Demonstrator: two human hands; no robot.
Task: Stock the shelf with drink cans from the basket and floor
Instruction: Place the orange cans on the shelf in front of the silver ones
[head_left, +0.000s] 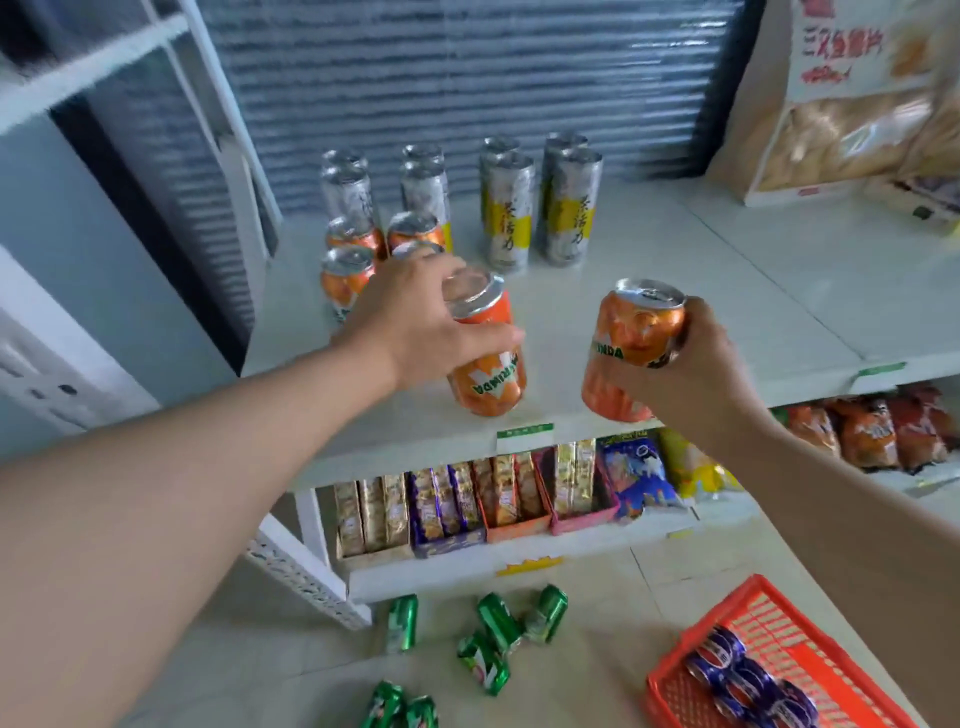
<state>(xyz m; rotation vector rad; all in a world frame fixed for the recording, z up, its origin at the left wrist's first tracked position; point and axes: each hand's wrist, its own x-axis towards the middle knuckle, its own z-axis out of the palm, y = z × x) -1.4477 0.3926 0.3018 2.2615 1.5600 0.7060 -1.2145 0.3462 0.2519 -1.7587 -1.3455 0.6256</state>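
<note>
The left hand (415, 317) reaches over the white metal shelf (675, 249) and grips an orange aluminium drink can (485, 358). Its fingers curl over the can's silver top and the thumb lies across the front. This can stands on the shelf near the front edge, leaning slightly.

The right hand (691, 369) is closed around a second orange drink can (631, 343), held tilted at the shelf's front lip, to the right of the first and apart from it. Whether its base touches the shelf cannot be told.

Behind the left hand, more short orange cans (345, 275) stand upright in a small cluster at the shelf's left side. Further back are rows of tall, slim silver-and-yellow cans (509, 213), also upright. At the far right of the shelf rests a large pale snack bag with a printed label (841, 130).

On the lower shelf level, open cardboard display boxes of small wrapped snacks (467, 509) sit side by side, with a blue snack packet (636, 478) beside them and orange crisp bags (862, 431) further right.

On the pale tiled floor (597, 675) below, several green drink cans (498, 623) lie scattered on their sides. To their right stands a red plastic lattice basket (779, 623), and inside it blue drink cans (743, 680) lie close together.
</note>
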